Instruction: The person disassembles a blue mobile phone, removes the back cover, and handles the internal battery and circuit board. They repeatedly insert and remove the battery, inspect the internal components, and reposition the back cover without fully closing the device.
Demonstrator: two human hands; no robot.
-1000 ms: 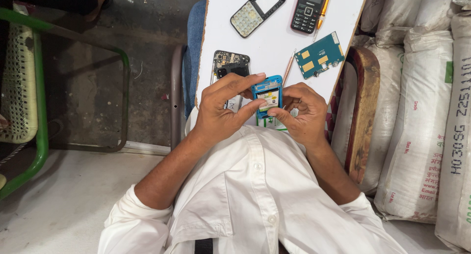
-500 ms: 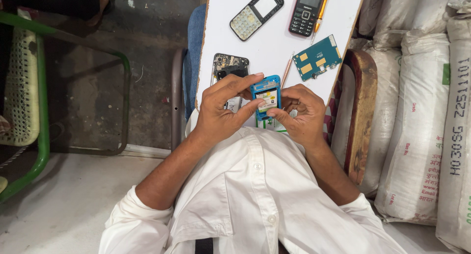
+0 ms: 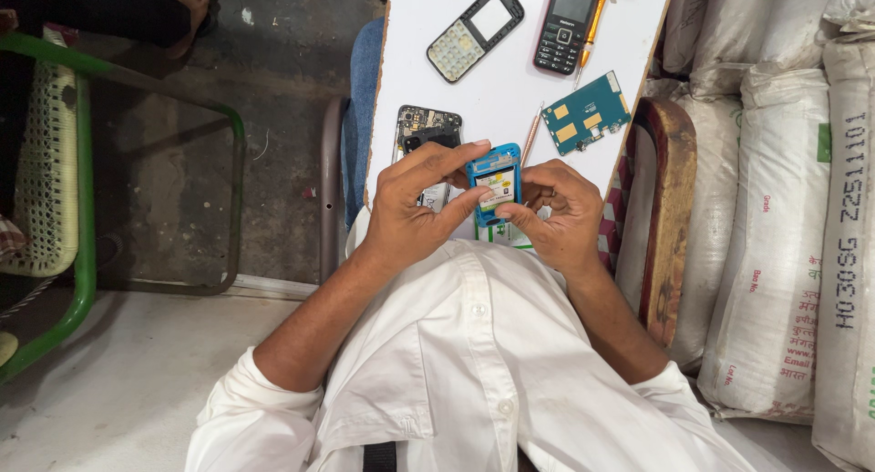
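I hold a small blue phone body (image 3: 494,179) with its back open, over the near end of a white board (image 3: 510,89). My left hand (image 3: 421,208) grips its left side, thumb across the lower part. My right hand (image 3: 558,215) holds its right edge, fingers curled against it. Under my left fingers lies a dark phone frame (image 3: 427,128) with exposed parts.
On the board lie a grey keypad front cover (image 3: 474,31), a black bar phone (image 3: 567,25), an orange pen (image 3: 592,25), a teal circuit board (image 3: 585,113) and a thin copper tool (image 3: 530,140). White sacks (image 3: 784,226) stand right; a green-framed chair (image 3: 55,189) left.
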